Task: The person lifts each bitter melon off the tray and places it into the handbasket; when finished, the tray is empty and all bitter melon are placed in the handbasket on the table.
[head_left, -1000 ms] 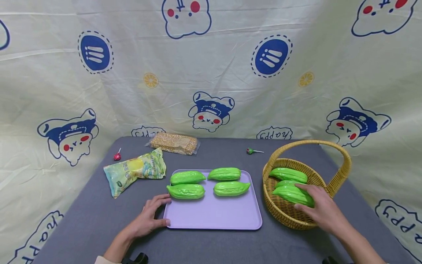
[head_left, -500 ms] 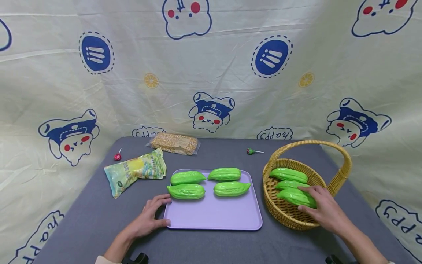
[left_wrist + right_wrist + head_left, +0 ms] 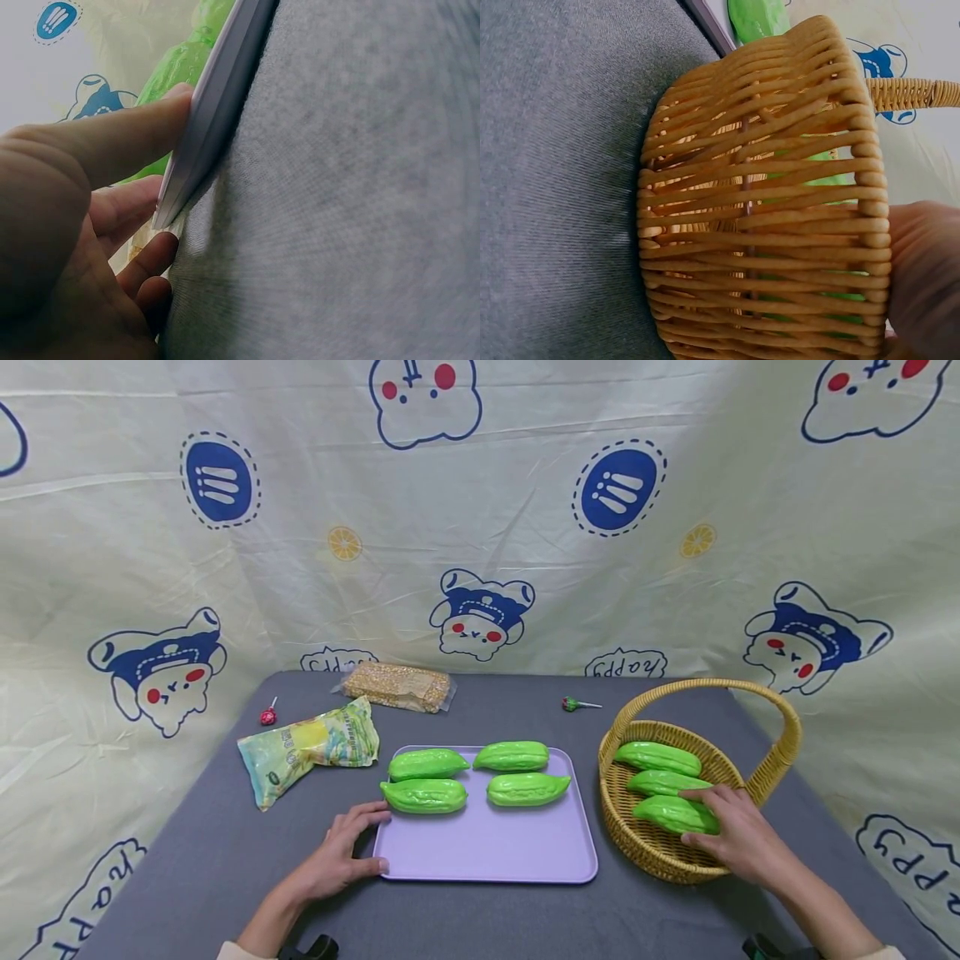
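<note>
My right hand point(image 3: 741, 833) reaches into a wicker basket point(image 3: 628, 842) on the right and grips a green bitter melon point(image 3: 670, 812) between thumb and fingers. Beyond it in the basket lie two more bitter melons point(image 3: 657, 757). In the right wrist view, the basket wall point(image 3: 765, 225) hides most of that hand. My left hand point(image 3: 337, 852) rests at the left edge of a lilac tray point(image 3: 487, 852), its thumb point(image 3: 142, 139) touching the rim in the left wrist view. Several bitter melons point(image 3: 424, 796) lie in two rows on the tray's far half.
Left of the tray lies a green and yellow packet point(image 3: 311, 747). A clear bag of grain point(image 3: 396, 686) sits at the back. A red lollipop point(image 3: 267, 717) lies far left, a green lollipop point(image 3: 573, 703) behind the tray. The basket's tall handle point(image 3: 705, 685) arches over it.
The bitter melon in my right hand has shifted slightly nearer and to the right within the basket, uncovering more of the one behind it. My left hand and the tray have stayed put.
</note>
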A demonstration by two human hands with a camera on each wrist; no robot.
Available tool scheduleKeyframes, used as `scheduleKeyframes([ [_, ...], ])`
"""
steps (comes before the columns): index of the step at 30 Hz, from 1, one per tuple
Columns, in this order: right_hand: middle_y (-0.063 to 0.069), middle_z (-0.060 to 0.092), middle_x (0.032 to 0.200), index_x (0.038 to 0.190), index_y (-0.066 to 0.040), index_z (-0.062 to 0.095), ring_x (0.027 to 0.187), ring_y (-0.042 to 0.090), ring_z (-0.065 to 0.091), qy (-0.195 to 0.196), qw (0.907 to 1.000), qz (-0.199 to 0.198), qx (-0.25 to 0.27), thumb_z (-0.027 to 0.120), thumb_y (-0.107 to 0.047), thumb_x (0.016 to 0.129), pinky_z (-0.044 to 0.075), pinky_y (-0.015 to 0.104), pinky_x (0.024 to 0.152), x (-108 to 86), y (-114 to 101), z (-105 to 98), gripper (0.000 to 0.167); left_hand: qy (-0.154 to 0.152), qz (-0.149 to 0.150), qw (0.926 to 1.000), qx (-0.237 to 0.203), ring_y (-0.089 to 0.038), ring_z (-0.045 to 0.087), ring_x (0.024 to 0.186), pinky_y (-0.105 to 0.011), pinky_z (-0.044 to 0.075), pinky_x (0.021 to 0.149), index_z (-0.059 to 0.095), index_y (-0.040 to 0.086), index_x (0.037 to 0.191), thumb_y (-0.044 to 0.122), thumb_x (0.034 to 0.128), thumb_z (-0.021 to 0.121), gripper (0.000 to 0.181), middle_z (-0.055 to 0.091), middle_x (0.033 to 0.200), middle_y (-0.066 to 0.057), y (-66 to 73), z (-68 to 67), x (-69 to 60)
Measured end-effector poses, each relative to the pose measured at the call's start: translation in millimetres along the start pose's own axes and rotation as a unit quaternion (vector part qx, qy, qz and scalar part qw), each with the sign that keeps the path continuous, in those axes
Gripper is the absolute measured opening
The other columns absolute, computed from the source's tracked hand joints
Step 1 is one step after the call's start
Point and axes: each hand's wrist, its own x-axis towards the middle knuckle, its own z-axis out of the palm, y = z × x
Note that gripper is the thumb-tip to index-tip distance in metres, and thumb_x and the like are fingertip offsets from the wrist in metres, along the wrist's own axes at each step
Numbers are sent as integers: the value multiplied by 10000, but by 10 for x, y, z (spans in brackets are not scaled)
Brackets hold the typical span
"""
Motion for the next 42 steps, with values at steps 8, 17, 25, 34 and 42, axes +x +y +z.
scheduleKeyframes([
  [8,192,562,1112,1182,-51,602,1001,379,484,-345,9994,71,0,800,-254,712,406,507,746,44,28,-21,549,21,77,10000,0,-296,276,1294,-588,193,1046,502,134,1331,325,790,732,618,362,1479,-51,1,8,-3],
  [17,148,565,1071,1164,-59,611,991,375,496,-426,9991,18,-74,806,-281,704,402,505,761,103,60,2,546,33,8,10000,29,-281,285,1279,-577,205,1042,504,139,1328,326,783,738,621,366,1478,-48,-3,5,-4],
  [25,108,556,1021,1159,-91,613,926,310,488,-383,9990,-44,-206,806,-295,700,374,441,727,132,65,24,538,5,-48,10000,22,-286,283,1279,-590,198,1042,501,148,1330,330,783,738,624,361,1482,-47,3,-1,-1],
  [34,50,546,970,1135,-123,633,894,241,466,-319,9991,-112,-257,804,-303,698,330,366,719,134,59,47,503,5,-23,10000,52,-286,286,1274,-584,202,1037,500,148,1332,333,785,736,624,362,1481,-49,11,-6,1],
  [42,33,541,961,1124,-129,648,905,237,460,-225,9988,-352,-255,799,-269,707,329,355,719,171,20,55,465,13,-18,10000,47,-289,287,1276,-588,198,1038,504,149,1329,327,782,740,622,365,1478,-50,14,-9,5],
])
